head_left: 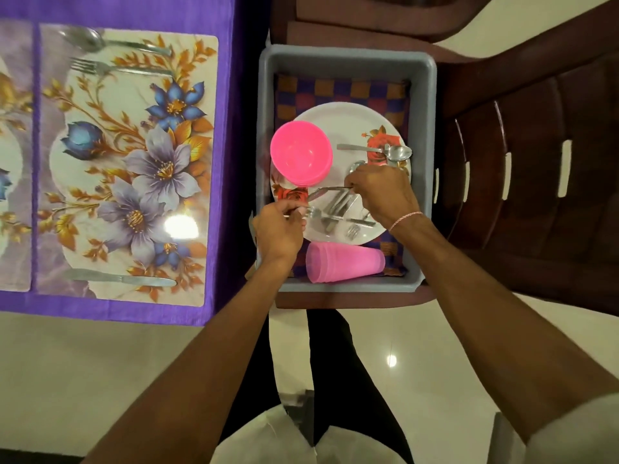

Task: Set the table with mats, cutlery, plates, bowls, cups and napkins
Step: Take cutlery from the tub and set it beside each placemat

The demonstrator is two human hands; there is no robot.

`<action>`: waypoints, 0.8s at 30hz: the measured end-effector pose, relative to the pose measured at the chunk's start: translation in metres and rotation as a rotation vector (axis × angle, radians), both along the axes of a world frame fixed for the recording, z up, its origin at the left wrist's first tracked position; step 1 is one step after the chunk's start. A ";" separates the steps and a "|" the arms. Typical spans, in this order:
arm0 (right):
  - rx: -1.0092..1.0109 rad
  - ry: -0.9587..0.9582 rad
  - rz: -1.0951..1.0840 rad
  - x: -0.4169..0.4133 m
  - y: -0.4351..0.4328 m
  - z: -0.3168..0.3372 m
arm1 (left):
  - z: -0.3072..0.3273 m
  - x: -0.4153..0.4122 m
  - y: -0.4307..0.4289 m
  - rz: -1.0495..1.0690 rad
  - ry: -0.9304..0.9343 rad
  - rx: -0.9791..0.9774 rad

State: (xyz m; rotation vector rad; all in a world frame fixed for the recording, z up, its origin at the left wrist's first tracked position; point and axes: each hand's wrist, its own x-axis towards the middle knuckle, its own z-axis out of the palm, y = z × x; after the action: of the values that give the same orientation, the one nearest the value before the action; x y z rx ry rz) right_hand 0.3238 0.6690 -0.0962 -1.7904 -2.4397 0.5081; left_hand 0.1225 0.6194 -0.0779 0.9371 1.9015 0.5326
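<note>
Picking cutlery out of the grey tub is the step here, as far as I can judge. The right hand has its fingertips pinched together on the handle end of a knife, which sticks out toward the left hand. That left hand is curled shut around what looks like a fork, though most of it is hidden, so I can't be sure.

Under both hands sits the white plate with the loose cutlery pile; the pink bowl is just beyond the left hand, and the pink cups lie on their side just nearer than it.

My tip: lift one piece cleanly so the rest don't drag off the plate, and hold by the handles. The floral mat, well off to the left on the purple worktop, already has spoon, fork and knife.

No brands or writing anywhere, just flower prints.
</note>
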 end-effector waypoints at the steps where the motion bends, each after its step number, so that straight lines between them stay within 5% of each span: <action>1: -0.003 -0.013 -0.007 -0.002 -0.001 0.006 | 0.006 -0.003 -0.002 -0.005 -0.001 0.021; 6: -0.097 0.170 -0.212 -0.014 -0.007 0.055 | 0.043 -0.025 -0.005 0.044 -0.053 0.107; 11: -0.434 1.013 -0.617 -0.058 -0.026 0.138 | 0.102 -0.052 0.002 0.251 -0.425 0.259; 15: -0.748 1.332 -0.689 -0.117 -0.049 0.175 | 0.145 -0.077 0.002 0.408 -0.413 0.217; 18: -0.855 1.404 -0.647 -0.169 -0.062 0.196 | 0.173 -0.102 -0.003 0.433 -0.475 0.140; 24: -0.812 1.204 -0.439 -0.267 -0.084 0.229 | 0.211 -0.183 -0.037 0.532 -0.471 0.115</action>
State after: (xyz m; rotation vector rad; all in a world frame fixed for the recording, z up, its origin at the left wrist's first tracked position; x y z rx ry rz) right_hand 0.0569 0.5849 0.1330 -1.3535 -1.0190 1.9415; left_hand -0.0603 0.5820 0.1329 0.3135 1.6801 1.0818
